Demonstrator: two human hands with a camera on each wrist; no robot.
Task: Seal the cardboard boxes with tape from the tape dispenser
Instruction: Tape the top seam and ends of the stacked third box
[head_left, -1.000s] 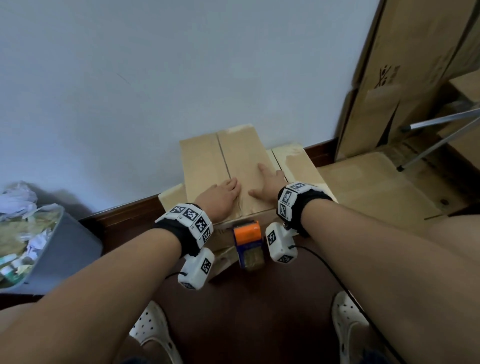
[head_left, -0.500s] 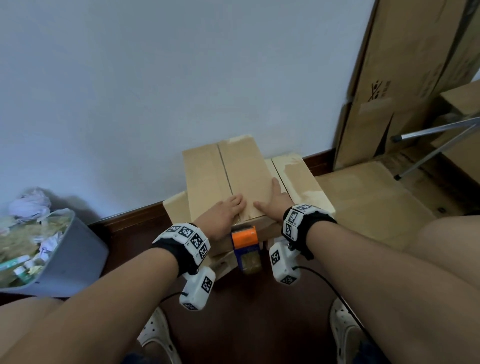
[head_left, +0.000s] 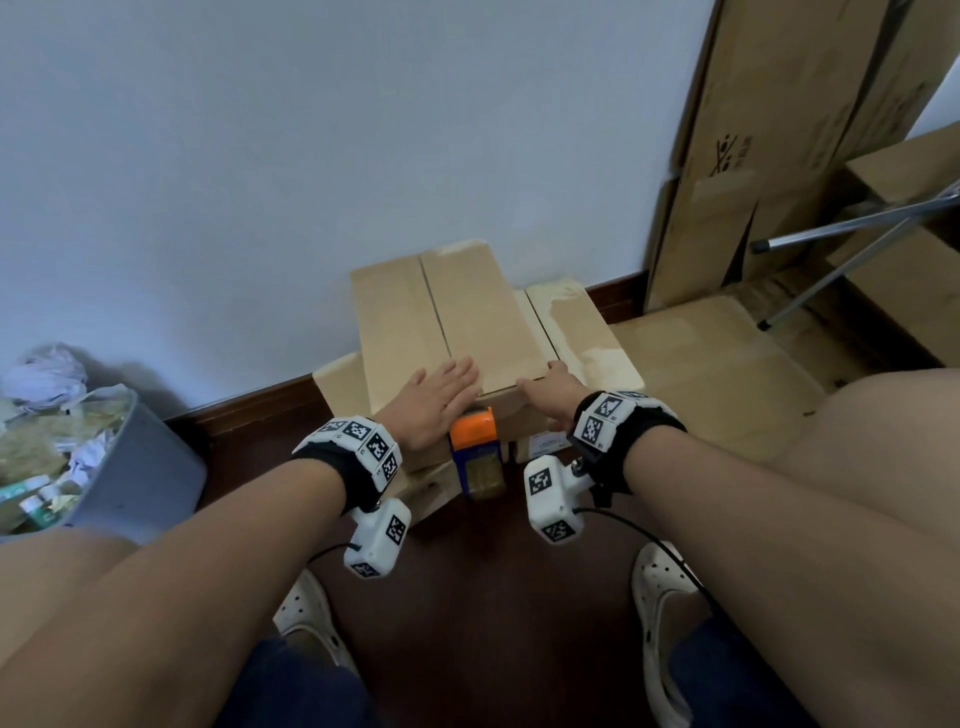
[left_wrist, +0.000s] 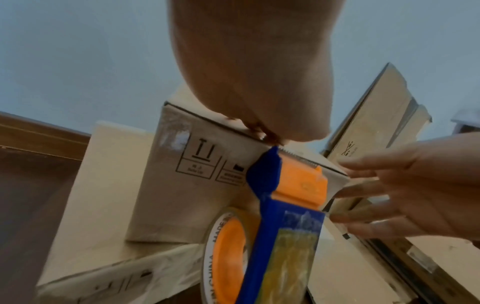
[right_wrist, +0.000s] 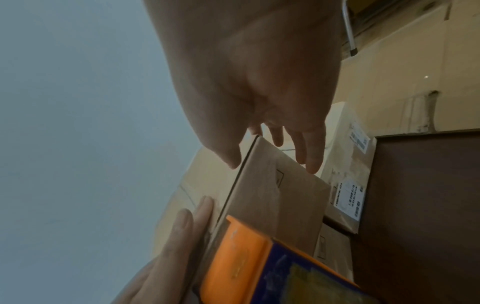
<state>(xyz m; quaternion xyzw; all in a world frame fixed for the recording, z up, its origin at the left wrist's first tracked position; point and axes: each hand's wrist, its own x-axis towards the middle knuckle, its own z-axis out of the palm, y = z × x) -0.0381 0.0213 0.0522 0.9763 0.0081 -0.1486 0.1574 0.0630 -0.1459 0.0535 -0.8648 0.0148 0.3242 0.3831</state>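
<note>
Flat, the left hand (head_left: 434, 397) fingers lay on the cardboard box (head_left: 452, 317); right hand (head_left: 553, 392) fingers loosely spread at its corner, dark floor (head_left: 493, 597) below

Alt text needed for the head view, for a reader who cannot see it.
Both hands rest flat on the near end of a closed cardboard box, left hand over its centre seam, right hand at its corner. An orange-and-blue tape dispenser hangs against the box's front between the wrists.

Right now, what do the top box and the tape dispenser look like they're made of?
Top box: brown corrugated cardboard, matte, going by its raw flap edges and printed handling marks. Tape dispenser: smooth moulded plastic, seemingly, in blue and orange, with a toothed edge at its tip, possibly metal. Its roll looks like clear glossy film on an orange core.
</note>
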